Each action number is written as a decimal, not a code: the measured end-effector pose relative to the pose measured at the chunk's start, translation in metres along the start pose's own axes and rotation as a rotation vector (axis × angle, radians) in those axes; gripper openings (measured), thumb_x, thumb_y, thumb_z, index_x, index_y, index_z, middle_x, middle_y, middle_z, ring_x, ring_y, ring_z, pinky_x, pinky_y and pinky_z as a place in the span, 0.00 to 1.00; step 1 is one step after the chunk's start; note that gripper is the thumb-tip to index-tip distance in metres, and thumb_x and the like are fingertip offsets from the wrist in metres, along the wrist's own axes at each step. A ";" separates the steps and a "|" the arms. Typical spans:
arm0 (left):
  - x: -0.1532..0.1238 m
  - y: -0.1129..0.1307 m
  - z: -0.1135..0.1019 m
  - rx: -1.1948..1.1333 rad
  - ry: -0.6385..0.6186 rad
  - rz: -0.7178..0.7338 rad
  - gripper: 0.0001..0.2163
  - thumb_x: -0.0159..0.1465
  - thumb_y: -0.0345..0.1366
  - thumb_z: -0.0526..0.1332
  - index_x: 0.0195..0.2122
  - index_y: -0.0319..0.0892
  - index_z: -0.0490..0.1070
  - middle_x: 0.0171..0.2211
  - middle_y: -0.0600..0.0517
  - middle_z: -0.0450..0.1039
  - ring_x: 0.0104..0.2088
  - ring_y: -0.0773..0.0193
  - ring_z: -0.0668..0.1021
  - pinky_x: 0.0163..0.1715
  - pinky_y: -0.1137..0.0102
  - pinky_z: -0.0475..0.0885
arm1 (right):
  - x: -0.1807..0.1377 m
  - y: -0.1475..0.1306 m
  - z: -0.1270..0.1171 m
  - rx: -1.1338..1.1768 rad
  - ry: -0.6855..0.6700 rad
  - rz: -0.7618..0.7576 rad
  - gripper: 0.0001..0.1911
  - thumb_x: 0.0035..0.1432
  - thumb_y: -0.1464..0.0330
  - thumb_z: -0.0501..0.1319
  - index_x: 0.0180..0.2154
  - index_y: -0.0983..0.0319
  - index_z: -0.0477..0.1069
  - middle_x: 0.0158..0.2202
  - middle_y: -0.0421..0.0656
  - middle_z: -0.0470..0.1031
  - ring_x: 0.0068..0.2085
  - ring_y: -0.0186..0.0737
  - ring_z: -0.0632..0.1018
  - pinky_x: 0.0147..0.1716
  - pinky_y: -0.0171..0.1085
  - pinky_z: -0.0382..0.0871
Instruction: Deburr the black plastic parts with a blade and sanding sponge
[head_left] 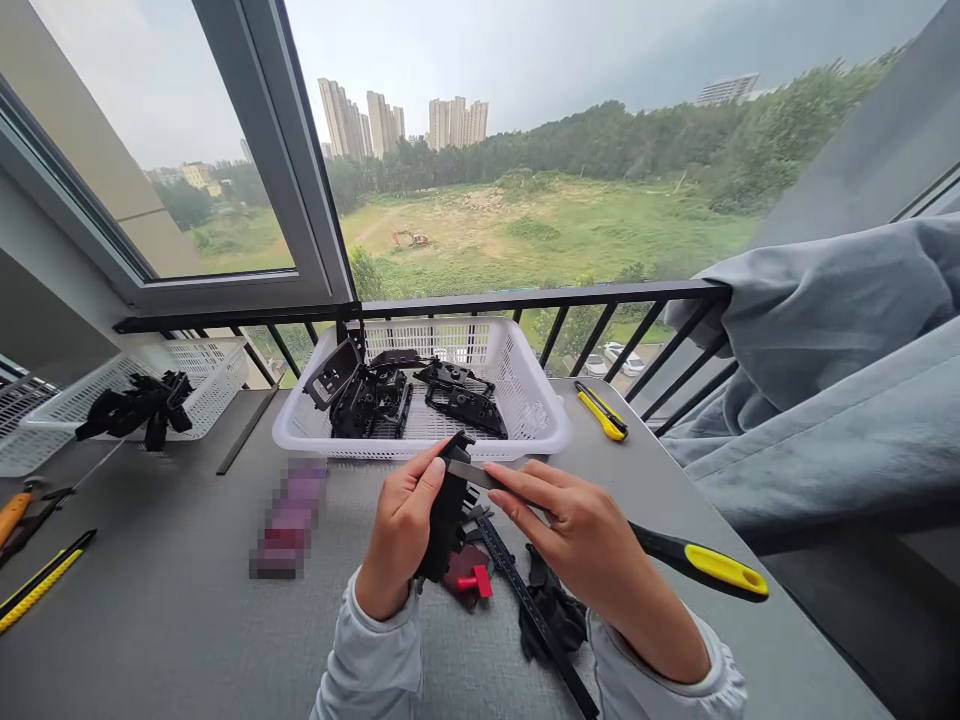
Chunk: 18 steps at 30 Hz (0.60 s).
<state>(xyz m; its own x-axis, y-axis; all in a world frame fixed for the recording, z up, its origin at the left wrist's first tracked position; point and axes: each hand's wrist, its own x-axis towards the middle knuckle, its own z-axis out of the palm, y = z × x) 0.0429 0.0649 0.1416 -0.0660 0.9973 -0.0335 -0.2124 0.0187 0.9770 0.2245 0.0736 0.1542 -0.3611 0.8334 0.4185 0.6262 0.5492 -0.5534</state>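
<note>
While the head view looked down, the left hand [401, 530] clenched one black plastic part [448, 510] above the grey table [172, 600]; the right hand [592, 560] pinched one yellow-handled utility knife [697, 562], its blade on that part; two white baskets [420, 449] stood beyond, both holding black parts.

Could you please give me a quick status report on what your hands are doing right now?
Left hand gripping black part. Right hand holding knife against it. Loose black parts below.
</note>
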 end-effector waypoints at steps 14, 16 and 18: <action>-0.001 0.003 0.001 0.056 -0.001 0.054 0.16 0.59 0.45 0.64 0.43 0.41 0.80 0.38 0.48 0.81 0.37 0.58 0.80 0.37 0.70 0.73 | -0.002 0.001 -0.002 0.094 0.077 0.077 0.17 0.64 0.59 0.56 0.48 0.55 0.78 0.36 0.44 0.81 0.35 0.42 0.81 0.33 0.36 0.74; -0.001 0.004 0.003 0.083 -0.015 0.062 0.15 0.56 0.44 0.67 0.40 0.41 0.81 0.36 0.49 0.81 0.34 0.60 0.79 0.34 0.71 0.73 | -0.002 0.002 -0.004 0.196 0.077 0.087 0.17 0.63 0.59 0.57 0.48 0.56 0.78 0.37 0.44 0.81 0.37 0.42 0.81 0.36 0.36 0.74; -0.002 0.005 0.004 0.080 -0.026 0.050 0.14 0.53 0.43 0.70 0.37 0.40 0.81 0.33 0.49 0.81 0.30 0.62 0.78 0.31 0.71 0.73 | -0.001 0.002 -0.006 0.284 0.090 0.094 0.17 0.63 0.59 0.58 0.48 0.57 0.78 0.40 0.45 0.81 0.40 0.43 0.81 0.39 0.36 0.75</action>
<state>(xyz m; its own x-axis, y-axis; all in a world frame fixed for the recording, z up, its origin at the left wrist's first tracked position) 0.0458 0.0635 0.1478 -0.0488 0.9986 0.0201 -0.1313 -0.0264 0.9910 0.2306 0.0735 0.1572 -0.2399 0.8793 0.4113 0.4316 0.4761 -0.7662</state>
